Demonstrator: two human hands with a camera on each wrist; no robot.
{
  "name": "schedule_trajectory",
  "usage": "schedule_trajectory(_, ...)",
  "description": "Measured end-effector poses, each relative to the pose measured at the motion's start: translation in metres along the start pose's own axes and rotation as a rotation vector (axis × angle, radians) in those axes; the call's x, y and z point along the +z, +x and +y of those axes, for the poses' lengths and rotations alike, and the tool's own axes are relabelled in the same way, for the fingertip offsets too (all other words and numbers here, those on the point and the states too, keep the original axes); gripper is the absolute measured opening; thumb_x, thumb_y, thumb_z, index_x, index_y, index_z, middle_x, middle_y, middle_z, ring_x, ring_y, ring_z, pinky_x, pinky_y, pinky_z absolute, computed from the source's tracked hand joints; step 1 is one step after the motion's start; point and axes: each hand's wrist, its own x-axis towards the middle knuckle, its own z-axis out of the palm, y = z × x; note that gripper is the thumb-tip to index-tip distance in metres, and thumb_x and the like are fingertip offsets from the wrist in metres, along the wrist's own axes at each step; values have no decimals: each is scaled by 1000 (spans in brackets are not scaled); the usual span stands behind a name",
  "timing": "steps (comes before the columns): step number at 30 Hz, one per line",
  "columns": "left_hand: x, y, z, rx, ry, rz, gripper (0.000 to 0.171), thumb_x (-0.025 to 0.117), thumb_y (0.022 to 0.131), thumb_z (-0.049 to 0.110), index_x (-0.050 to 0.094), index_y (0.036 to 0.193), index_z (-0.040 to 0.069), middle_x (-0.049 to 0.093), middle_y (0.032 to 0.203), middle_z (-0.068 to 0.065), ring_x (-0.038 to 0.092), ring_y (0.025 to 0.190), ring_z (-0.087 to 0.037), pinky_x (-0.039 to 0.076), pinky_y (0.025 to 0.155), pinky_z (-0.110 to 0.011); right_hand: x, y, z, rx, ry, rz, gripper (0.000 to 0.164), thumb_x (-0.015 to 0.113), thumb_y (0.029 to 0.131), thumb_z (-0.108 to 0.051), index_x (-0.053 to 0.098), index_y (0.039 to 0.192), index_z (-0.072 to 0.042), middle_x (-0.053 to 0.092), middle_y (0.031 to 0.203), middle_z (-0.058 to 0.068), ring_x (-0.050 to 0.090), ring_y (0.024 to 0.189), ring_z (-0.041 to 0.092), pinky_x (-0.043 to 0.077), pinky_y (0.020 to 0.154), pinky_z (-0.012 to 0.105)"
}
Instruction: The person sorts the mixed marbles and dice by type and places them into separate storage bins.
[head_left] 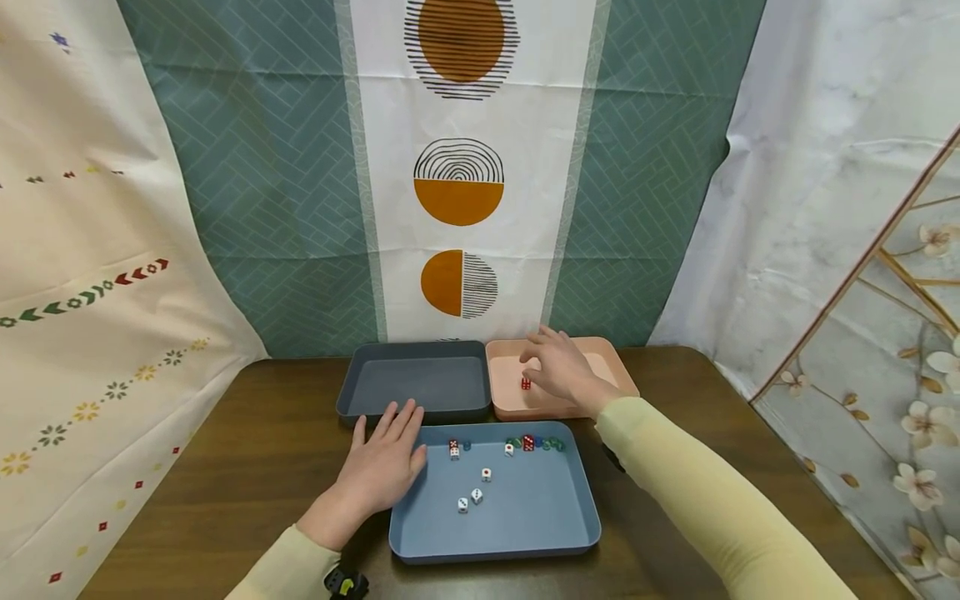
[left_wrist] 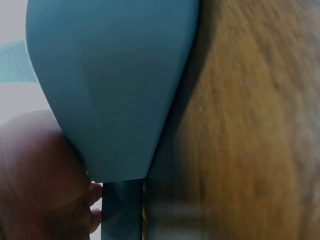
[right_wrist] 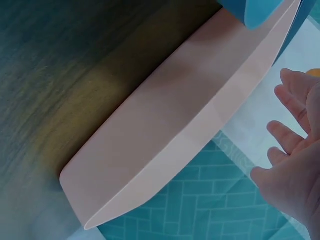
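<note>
My left hand [head_left: 378, 467], fingers straight and spread, rests at the left rim of the blue tray [head_left: 525, 525]. In that tray lie several white dice [head_left: 462, 505], a red die [head_left: 528, 442] and a row of green glass pebbles [head_left: 555, 444] with blue ones among them. Over the pink tray [head_left: 615, 375] hovers my right hand [head_left: 561, 367], its fingers loosely bent and apart. A red die [head_left: 526, 383] shows just below its thumb, inside the pink tray. In the right wrist view nothing is seen between the fingers [right_wrist: 284, 137].
A dark grey tray [head_left: 420, 387] stands behind the blue tray, side by side with the pink one. All three are on a brown wooden table [head_left: 247, 467]. Patterned cloths [head_left: 262, 167] hang behind and at both sides.
</note>
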Motion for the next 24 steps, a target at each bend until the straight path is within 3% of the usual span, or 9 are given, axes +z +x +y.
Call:
schedule_trajectory(15, -1, 1, 1, 19, 21, 5, 68, 55, 117, 38, 35, 173, 5, 26, 181, -14, 18, 168, -40, 7, 128, -75, -4, -26, -2, -36, 29, 8, 23, 78, 103, -18, 83, 122, -6, 51, 165, 24, 26, 165, 45, 18, 132, 65)
schedule_trajectory(24, 0, 0, 1, 31, 17, 8, 67, 55, 117, 37, 36, 172, 5, 27, 181, -14, 19, 168, -41, 7, 128, -75, -2, -41, -6, -124, 24, 46, 19, 81, 101, -17, 84, 117, -7, 54, 162, 26, 33, 161, 48, 21, 131, 64)
